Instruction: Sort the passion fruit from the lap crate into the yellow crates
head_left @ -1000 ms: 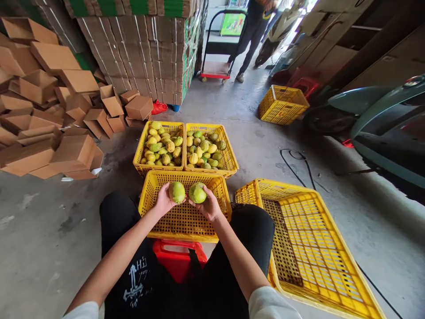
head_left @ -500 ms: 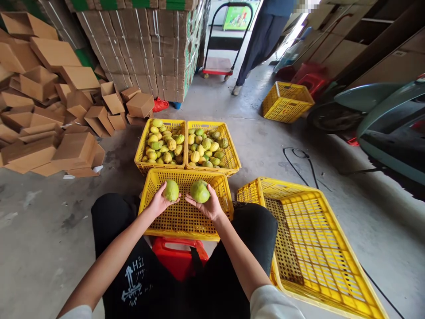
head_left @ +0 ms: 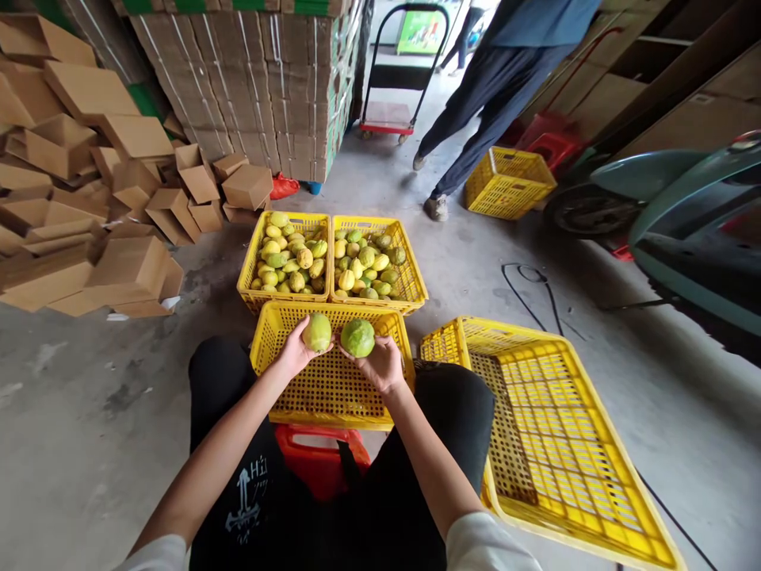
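Observation:
My left hand (head_left: 297,347) is closed round a yellow-green fruit (head_left: 317,332). A greener round fruit (head_left: 357,339) rests in my right hand (head_left: 384,365), its fingers curled under and beside it. The two fruits are close together but apart, above a yellow plastic crate (head_left: 333,420) between my knees. No fruit shows inside that crate. Just beyond it stand two more yellow crates, the left one (head_left: 241,285) and the right one (head_left: 416,274), both holding many yellow and green fruits of the same sort. The exact kind of fruit is unclear.
A large yellow crate (head_left: 571,428) stands by my right knee. A red plastic object (head_left: 309,460) sits between my legs. Cardboard boxes (head_left: 131,274) are heaped at left. Ahead are a hand trolley (head_left: 389,119) and a walking person (head_left: 493,95); a scooter (head_left: 690,214) stands at right.
Both fruits have turned in my hands, and the left one has come slightly right, nearer the other. The person in the background has stepped forward.

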Demonstrator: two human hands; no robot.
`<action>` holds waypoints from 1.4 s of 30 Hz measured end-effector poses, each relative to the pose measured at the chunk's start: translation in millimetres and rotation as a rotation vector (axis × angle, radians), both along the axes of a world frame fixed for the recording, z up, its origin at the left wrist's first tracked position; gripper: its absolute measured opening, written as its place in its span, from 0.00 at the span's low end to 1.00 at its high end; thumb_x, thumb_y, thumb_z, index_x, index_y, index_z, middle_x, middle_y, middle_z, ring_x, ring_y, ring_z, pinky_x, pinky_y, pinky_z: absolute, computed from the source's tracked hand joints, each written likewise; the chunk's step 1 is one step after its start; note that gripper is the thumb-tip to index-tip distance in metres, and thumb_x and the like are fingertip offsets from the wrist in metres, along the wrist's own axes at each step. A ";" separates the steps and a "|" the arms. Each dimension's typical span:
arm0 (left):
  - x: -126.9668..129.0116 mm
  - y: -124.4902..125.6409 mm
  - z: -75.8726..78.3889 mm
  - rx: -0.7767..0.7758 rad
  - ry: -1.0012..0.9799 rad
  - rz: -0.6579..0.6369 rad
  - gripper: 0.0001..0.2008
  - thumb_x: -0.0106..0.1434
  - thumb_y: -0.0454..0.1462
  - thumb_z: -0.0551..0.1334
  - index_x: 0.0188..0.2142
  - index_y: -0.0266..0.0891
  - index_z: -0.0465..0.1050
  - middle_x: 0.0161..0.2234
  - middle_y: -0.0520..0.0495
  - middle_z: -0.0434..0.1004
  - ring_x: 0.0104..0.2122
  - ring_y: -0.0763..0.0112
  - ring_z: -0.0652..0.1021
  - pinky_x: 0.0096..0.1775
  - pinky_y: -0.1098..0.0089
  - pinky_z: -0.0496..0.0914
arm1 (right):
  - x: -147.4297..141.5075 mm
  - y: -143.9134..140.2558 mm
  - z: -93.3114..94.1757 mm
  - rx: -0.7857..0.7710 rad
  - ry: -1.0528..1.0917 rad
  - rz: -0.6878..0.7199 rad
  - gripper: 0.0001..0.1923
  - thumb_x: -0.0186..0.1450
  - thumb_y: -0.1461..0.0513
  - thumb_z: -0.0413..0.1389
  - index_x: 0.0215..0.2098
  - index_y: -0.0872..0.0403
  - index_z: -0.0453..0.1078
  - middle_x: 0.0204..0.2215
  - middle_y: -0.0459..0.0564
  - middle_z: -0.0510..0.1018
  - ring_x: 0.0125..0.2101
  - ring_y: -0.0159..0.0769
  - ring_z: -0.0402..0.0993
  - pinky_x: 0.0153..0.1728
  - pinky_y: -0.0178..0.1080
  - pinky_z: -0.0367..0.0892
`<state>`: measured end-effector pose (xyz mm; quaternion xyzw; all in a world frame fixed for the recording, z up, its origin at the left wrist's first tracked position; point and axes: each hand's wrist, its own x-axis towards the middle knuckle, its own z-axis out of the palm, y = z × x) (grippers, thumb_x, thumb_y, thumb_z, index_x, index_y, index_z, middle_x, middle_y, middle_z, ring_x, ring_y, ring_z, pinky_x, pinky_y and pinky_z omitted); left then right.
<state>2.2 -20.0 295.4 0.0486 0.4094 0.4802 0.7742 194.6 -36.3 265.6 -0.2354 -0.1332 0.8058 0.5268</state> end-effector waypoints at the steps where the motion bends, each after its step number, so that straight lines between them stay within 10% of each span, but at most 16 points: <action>1: 3.4 1.3 -1.4 0.014 0.022 0.013 0.12 0.66 0.39 0.62 0.48 0.38 0.70 0.36 0.43 0.79 0.36 0.61 0.82 0.44 0.55 0.78 | -0.2 0.4 0.1 -0.003 -0.014 -0.011 0.16 0.56 0.58 0.62 0.44 0.50 0.73 0.42 0.51 0.83 0.53 0.51 0.76 0.54 0.58 0.72; 29: -17.3 -11.6 -4.6 -0.012 -0.051 0.014 0.19 0.65 0.38 0.55 0.54 0.34 0.69 0.42 0.34 0.81 0.46 0.45 0.82 0.49 0.43 0.75 | -11.4 -0.9 -3.8 -0.154 -0.049 0.002 0.14 0.60 0.58 0.66 0.43 0.51 0.71 0.38 0.47 0.83 0.39 0.41 0.82 0.50 0.51 0.76; 42: -30.9 -15.7 -17.3 -0.013 0.064 0.003 0.16 0.63 0.38 0.63 0.50 0.39 0.68 0.38 0.41 0.80 0.38 0.53 0.84 0.38 0.59 0.78 | -12.5 -0.8 -1.8 -0.150 0.022 0.032 0.13 0.59 0.57 0.63 0.42 0.51 0.72 0.37 0.50 0.83 0.42 0.46 0.81 0.50 0.55 0.75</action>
